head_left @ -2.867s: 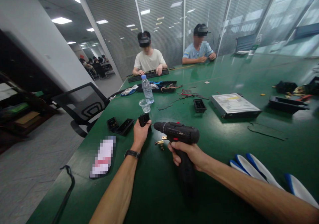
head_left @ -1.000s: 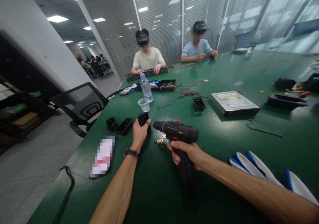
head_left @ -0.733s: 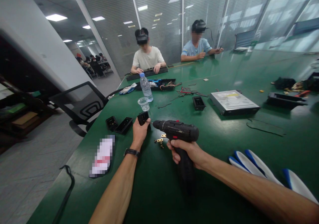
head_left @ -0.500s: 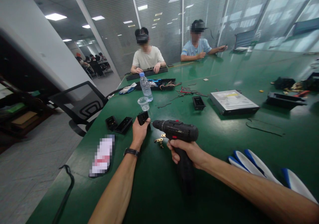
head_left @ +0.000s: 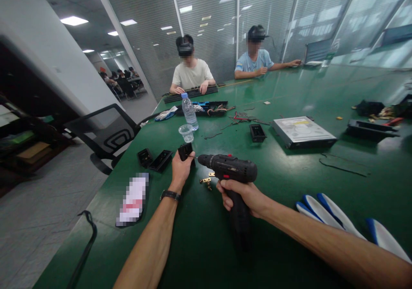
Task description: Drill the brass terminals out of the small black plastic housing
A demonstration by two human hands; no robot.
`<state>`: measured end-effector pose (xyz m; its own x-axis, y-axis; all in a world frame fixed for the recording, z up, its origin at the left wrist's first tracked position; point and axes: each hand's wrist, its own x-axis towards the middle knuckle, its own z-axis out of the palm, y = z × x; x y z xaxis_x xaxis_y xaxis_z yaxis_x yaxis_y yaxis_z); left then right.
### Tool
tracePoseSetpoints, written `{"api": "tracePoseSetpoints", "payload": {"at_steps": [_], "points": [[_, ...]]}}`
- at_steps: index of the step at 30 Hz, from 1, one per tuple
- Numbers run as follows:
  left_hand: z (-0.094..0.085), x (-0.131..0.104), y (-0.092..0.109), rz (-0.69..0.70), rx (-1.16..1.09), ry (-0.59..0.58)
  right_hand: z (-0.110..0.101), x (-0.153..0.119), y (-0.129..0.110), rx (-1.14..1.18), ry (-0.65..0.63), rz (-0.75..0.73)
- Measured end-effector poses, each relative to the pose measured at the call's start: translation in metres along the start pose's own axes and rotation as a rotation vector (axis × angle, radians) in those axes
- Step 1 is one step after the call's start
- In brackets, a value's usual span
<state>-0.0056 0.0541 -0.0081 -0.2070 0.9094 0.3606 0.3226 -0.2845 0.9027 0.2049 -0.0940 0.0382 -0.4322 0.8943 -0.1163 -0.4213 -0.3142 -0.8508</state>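
My left hand (head_left: 182, 167) is closed around a small black plastic housing (head_left: 185, 151), held upright just above the table. In my right hand (head_left: 240, 194) is a black cordless drill (head_left: 231, 168), gripped by its handle with the chuck pointing left at the housing. The drill's tip is close to the housing; whether they touch I cannot tell. Small brass pieces (head_left: 207, 182) lie on the table below the chuck. Left of my left hand sit two more black housings, one open-topped tray (head_left: 161, 161) and one smaller box (head_left: 144, 157).
On the green table (head_left: 206, 246) stand a clear cup (head_left: 186, 133) and a water bottle (head_left: 189, 114). A disc drive (head_left: 303, 131) and another black housing (head_left: 257, 133) lie beyond the drill. White-blue gloves (head_left: 325, 209) rest at right. Two people (head_left: 193, 72) sit across.
The view has shifted very slightly. My hands, the housing and the drill keep nearly the same positions. Across the table, the right-hand person's outstretched hand has moved a little to the right.
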Motion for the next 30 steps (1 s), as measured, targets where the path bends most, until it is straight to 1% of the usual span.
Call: {"api": "tracePoseSetpoints", "payload": {"at_steps": [7, 15, 23, 30], "points": [[-0.0013, 0.0005, -0.0006, 0.005, 0.002, -0.024, 0.0016, -0.0005, -0.0011, -0.013, 0.0, -0.004], [-0.0012, 0.0002, -0.0003, -0.001, -0.005, -0.018, 0.0026, -0.0013, -0.0033, -0.015, 0.004, -0.005], [-0.0007, 0.0002, 0.0021, -0.016, -0.009, -0.007, -0.0006, -0.0006, 0.0, 0.004, -0.013, 0.003], [-0.001, -0.0007, 0.0022, 0.0, 0.003, -0.021, -0.0011, 0.0005, 0.002, -0.001, -0.018, -0.025]]}}
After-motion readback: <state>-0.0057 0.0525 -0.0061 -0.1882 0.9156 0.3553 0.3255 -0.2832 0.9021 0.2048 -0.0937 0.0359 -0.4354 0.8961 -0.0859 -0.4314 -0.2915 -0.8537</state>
